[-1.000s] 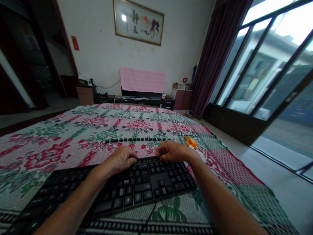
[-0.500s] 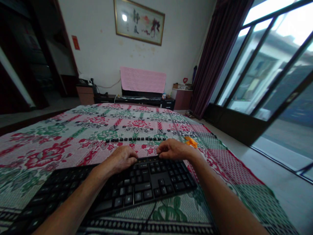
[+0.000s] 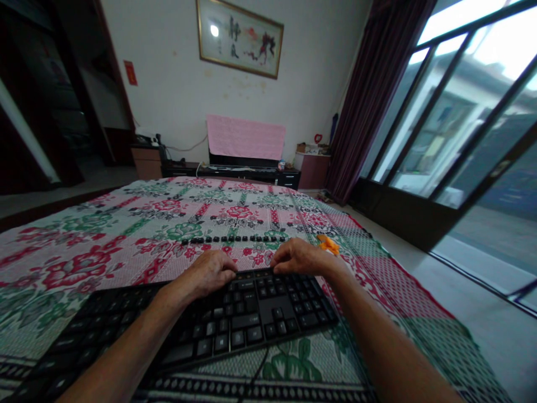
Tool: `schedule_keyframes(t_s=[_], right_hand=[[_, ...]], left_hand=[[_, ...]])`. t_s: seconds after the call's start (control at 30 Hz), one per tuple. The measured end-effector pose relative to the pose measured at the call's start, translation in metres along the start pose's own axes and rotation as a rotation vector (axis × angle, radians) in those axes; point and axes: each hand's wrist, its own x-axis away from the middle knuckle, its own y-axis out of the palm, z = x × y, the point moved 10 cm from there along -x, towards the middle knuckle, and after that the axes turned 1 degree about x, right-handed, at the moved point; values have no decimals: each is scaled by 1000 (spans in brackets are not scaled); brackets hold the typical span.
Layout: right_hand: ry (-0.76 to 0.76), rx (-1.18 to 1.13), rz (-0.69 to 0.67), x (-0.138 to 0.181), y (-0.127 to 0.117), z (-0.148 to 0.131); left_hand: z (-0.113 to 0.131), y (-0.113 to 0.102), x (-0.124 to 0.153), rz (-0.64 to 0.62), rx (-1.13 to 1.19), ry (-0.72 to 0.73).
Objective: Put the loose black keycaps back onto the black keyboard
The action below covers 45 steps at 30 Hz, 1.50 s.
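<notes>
A black computer keyboard (image 3: 277, 307) lies at a slant on the patterned cloth, its near left part hidden under my left forearm. My left hand (image 3: 212, 271) is closed over its far edge, with thumb and fingers curled down onto it. A short way to the right, my right hand (image 3: 296, 257) grips that same edge, fingertips bent together against it. Between the hands, the top row shows small spots where keycaps are off. Beyond the keyboard, several loose black keycaps (image 3: 230, 239) lie in a line across the cloth. Whatever lies under the fingertips is hidden.
An orange object (image 3: 328, 244) lies on the cloth just beyond my right wrist. The flowered cloth (image 3: 239, 196) covers the large table. A cable (image 3: 258, 366) runs from the keyboard's near side. Farther off stand a low cabinet and a pink-covered screen (image 3: 246, 137).
My right hand has shifted very slightly to the right along the keyboard's far edge. My left hand, the keyboard and the line of keycaps look the same.
</notes>
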Motion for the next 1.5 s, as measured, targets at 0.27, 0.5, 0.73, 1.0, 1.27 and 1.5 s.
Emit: schedule_keyframes(t_s=[0.27, 0.5, 0.73, 1.0, 1.27, 1.5], right_hand=[[3, 10, -18, -2, 4, 2], [48, 21, -6, -1, 4, 5], [109, 48, 31, 0, 3, 14], [41, 1, -13, 0, 5, 10], [37, 24, 4, 0, 7, 6], [61, 68, 31, 0, 4, 5]], left_hand=[[2, -1, 1, 0, 8, -3], [2, -1, 0, -4, 11, -11], [3, -2, 1, -2, 9, -8], [4, -3, 1, 9, 6, -5], [4, -4, 0, 22, -18, 10], [3, -3, 0, 25, -45, 2]])
